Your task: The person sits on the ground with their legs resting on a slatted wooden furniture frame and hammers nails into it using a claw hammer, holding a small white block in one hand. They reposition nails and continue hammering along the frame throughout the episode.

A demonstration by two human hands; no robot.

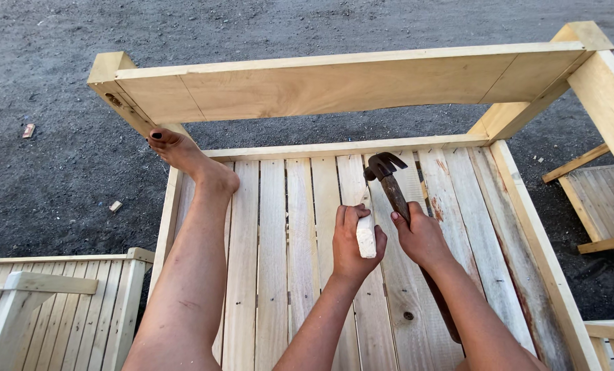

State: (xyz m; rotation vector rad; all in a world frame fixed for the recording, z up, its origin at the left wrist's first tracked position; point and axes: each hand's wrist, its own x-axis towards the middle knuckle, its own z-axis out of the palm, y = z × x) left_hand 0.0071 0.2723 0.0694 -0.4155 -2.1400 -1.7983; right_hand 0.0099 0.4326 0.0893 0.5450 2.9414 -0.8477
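Two hands meet at frame centre: the left hand [354, 242] clenches a small pale wooden block [366, 237], light and stiff, while the right hand [420, 237] chokes up on a heavy, rusty steel claw hammer [393, 189] above the pale slatted wooden frame [273, 240].

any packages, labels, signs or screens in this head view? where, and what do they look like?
None in view: no package, label, sign or screen.
Nearest candidate: a small pale block, plain and unmarked, held in the left hand over the slatted wooden frame.
The right hand grips a dark claw hammer, no visible label.
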